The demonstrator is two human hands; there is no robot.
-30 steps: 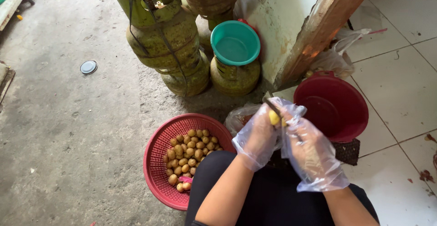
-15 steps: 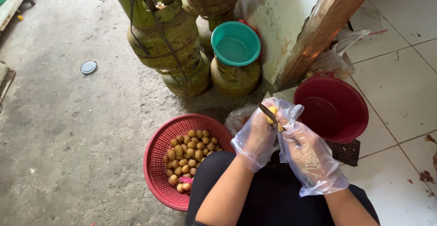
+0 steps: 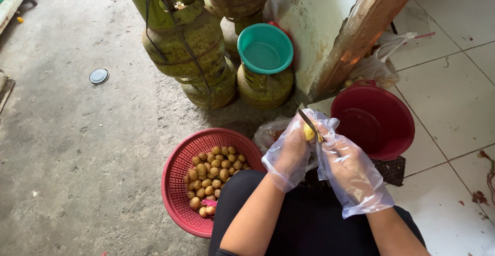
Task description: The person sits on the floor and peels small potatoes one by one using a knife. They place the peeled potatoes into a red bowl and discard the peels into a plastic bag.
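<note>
Fingers (image 3: 296,141) of the left hand (image 3: 290,155) were curled round a small yellow potato (image 3: 308,132), pinching it between thumb and fingertips, both hands in loose clear plastic gloves. In the head view, the right hand (image 3: 350,171) was clenched on a knife (image 3: 307,120), its blade laid against the top of the potato, which sat above the lap, between a red woven basket (image 3: 178,184) of small brown potatoes (image 3: 212,171) and a dark red bucket (image 3: 374,119). The potato looked light, firm and probably slick once peeled, more so under glove film; a grip round its middle, clear of the blade, seemed safest.
</note>
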